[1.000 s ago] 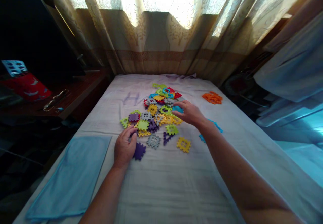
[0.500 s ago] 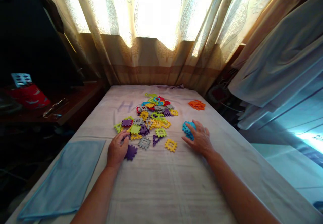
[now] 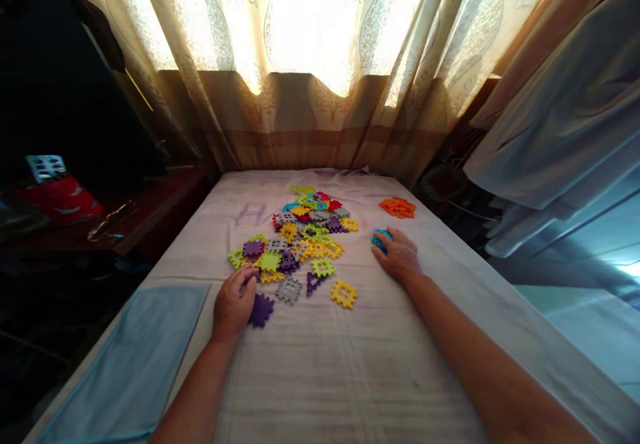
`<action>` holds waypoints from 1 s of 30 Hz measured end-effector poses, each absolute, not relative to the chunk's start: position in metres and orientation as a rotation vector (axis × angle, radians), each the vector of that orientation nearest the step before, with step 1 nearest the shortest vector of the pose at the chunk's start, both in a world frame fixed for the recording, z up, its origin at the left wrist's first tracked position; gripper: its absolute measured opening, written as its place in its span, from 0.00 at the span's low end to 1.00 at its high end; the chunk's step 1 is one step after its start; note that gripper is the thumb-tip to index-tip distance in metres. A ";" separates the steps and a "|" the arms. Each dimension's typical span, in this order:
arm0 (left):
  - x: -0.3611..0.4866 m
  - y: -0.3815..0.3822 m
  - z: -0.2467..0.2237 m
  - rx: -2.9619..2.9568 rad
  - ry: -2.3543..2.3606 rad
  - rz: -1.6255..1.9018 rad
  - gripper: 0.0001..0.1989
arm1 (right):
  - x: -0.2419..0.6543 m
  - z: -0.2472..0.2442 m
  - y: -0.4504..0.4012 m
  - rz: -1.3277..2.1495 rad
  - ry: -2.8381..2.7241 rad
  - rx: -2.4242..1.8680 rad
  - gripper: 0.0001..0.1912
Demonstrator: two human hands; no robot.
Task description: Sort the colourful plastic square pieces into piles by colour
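My right hand [image 3: 400, 253] is wrapped over a small pile of blue pieces [image 3: 381, 240] on the right part of the cloth; its palm side is hidden. At the left edge of a mixed heap of toothed plastic pieces [image 3: 315, 231], my left hand [image 3: 235, 303] rests with curled fingers, and what they hold, if anything, is hidden. A purple square [image 3: 261, 310] lies beside its thumb. Nearby are a grey window piece [image 3: 289, 289], a purple triangle [image 3: 314, 284], a green window piece [image 3: 323, 268] and a yellow window piece [image 3: 344, 294].
Orange pieces [image 3: 398, 207] form a separate pile at the back right. A folded blue cloth [image 3: 135, 357] lies at the left edge. Curtains [image 3: 280, 111] hang behind the table, and a dark side table [image 3: 165, 197] with a red pouch [image 3: 65, 199] stands left.
My right hand has pushed the blue pieces slightly away and to the right, and its fingers have drawn in around them. My left hand stays nearly in place. The view has shifted slightly.
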State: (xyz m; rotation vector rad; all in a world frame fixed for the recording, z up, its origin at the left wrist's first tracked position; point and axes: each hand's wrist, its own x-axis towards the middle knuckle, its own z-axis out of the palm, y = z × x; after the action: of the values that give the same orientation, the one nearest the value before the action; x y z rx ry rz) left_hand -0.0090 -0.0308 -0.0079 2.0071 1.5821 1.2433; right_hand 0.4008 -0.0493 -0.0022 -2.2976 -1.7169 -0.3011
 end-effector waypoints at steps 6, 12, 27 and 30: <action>-0.007 -0.036 -0.004 1.989 1.597 1.340 0.14 | 0.398 -0.002 -0.025 -0.328 -1.498 -2.352 0.24; 0.006 -0.026 0.005 2.104 1.574 1.408 0.13 | 0.355 -0.002 -0.023 -0.425 -1.637 -2.012 0.21; 0.179 0.183 0.051 2.493 1.492 0.369 0.29 | 0.355 -0.018 -0.006 -0.202 -1.648 -1.803 0.17; 0.196 0.196 0.044 2.443 1.549 0.224 0.32 | 0.356 -0.018 -0.004 -0.171 -1.663 -1.805 0.16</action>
State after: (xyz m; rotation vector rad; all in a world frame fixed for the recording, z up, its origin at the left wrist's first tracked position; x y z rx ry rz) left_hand 0.1961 0.1962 0.0443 2.4431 1.5489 0.2241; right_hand 0.3557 -0.0044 -0.0184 -1.8052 -1.6634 -0.1713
